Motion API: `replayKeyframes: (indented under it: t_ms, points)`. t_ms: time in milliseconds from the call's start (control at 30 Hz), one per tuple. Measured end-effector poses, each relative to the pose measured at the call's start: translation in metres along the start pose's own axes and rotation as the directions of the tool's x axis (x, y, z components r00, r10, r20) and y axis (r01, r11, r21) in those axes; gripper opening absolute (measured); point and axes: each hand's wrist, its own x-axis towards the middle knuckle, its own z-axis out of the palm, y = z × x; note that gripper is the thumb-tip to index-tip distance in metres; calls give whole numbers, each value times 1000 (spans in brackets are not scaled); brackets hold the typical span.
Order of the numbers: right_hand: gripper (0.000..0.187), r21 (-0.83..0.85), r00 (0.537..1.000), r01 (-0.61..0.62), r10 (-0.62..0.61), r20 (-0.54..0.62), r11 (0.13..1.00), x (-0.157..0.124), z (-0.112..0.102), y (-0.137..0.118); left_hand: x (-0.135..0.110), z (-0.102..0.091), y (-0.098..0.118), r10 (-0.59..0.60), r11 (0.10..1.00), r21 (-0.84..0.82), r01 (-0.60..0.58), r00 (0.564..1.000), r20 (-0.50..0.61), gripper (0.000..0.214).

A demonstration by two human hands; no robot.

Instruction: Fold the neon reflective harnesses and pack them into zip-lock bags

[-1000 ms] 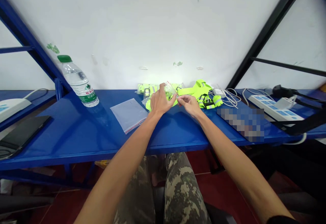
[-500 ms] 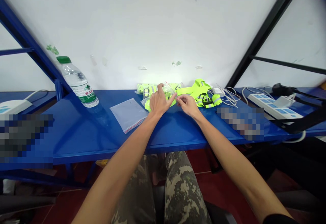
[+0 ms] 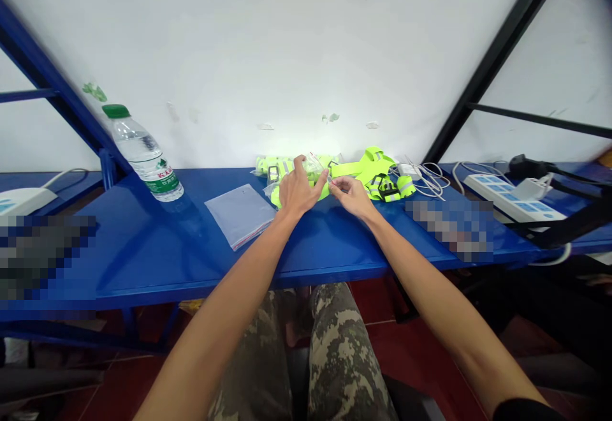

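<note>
Both hands meet over a clear plastic zip bag (image 3: 313,164) near the back of the blue table. My left hand (image 3: 297,190) is closed on the bag, its thumb stretched toward the right hand. Thumb and fingers of my right hand (image 3: 352,195) pinch the bag's edge. Behind and beneath the left hand lie bagged neon-yellow reflective straps (image 3: 277,170), partly hidden by it. Just beyond the right hand rests a loose neon-yellow reflective strap harness (image 3: 377,169) with black buckles. To the left of my left hand lies a flat stack of clear zip bags (image 3: 240,215).
A water bottle (image 3: 143,154) with a green cap stands at the left. Power strips (image 3: 514,199) and white cables (image 3: 433,178) lie at the right, near a dark metal post (image 3: 482,70). The table's front edge (image 3: 325,277) runs above my knees. A white wall rises behind.
The view has shifted slightly. Both hands stay at the bag in nearly the same place, with only small finger movement.
</note>
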Motion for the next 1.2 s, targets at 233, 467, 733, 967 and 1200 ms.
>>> replayKeyframes:
  t_ms: [233,467,733,967,1200]
  points:
    - [44,39,1000,-9,9,11,999,0,0,-1,-1,-3,0,21,1000,-6,-21,1000,10,60]
    - [51,47,1000,4,-5,19,999,-1,-1,-3,-1,-4,0,15,1000,-22,-15,999,36,61]
    - [53,-22,999,33,-34,-21,999,-1,-2,-4,0,-4,-2,91,996,-11,-90,994,55,71]
    - [47,-149,993,95,-104,-52,984,-1,-2,-1,3,-2,-7,148,989,-10,-148,983,107,73]
    - [44,-177,992,91,-105,-72,980,-4,0,-4,1,1,-6,133,991,12,-136,984,120,71]
